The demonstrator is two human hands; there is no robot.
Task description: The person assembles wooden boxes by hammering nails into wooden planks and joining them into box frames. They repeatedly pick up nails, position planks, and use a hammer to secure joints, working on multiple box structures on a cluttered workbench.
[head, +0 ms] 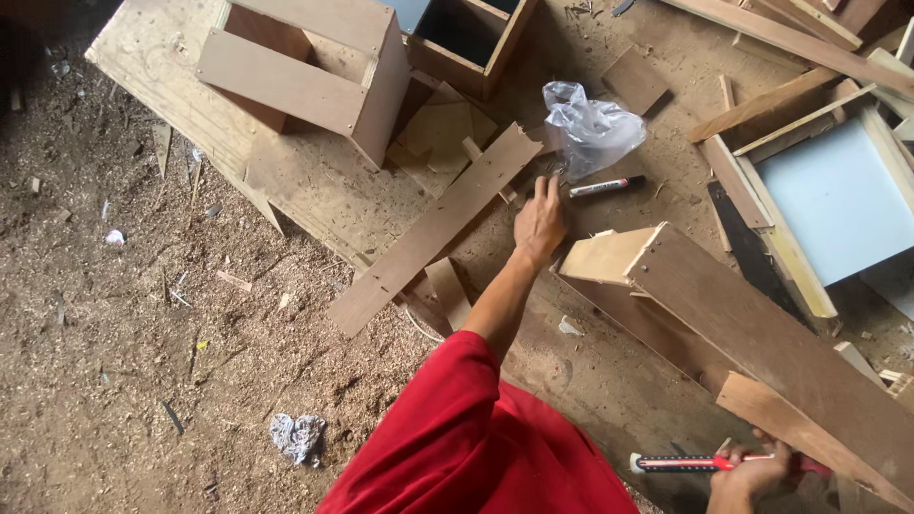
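From the head view, the left hand (540, 221) stretches out from a red sleeve (447, 419), fingers loosely spread and holding nothing, its fingertips (552, 183) just short of a crumpled clear plastic bag (590, 128). All else is placed from this bag. A black-and-white marker pen (606, 186) lies just below the bag, near the fingertips but apart from them. Left of the bag lies a long flat brown plywood strip with small notches (433, 233), slanting down and away. Further left stands an open plywood box frame (309, 71). Below and right of the bag, a partly built wooden frame of brown boards (733, 328) rests tilted.

Far below the bag, at the picture's edge, the right hand (752, 473) is closed around a red-and-black utility knife (700, 464), beside the frame's lower board.

To reach well, I judge the open hand should come down flat and slow, fingers closing around whatever small thing it picks, while the knife stays pointed away from the body and the outstretched arm.
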